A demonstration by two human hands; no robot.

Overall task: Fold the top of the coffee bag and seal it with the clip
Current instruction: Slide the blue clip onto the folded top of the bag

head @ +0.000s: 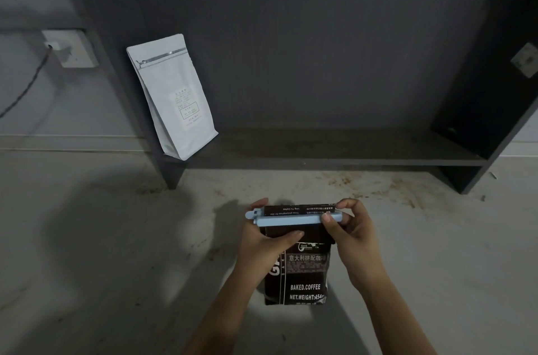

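head view, two coffee bags (pixel 297 276), one clip (pixel 291 220)

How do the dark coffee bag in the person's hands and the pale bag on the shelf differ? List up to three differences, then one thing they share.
1. The dark coffee bag is black with white print; the pale bag is light with a small label.
2. The dark coffee bag is held by both hands; the pale bag leans untouched on the shelf.
3. The dark coffee bag has a blue clip across its folded top; the pale bag has none.

Both stand roughly upright.
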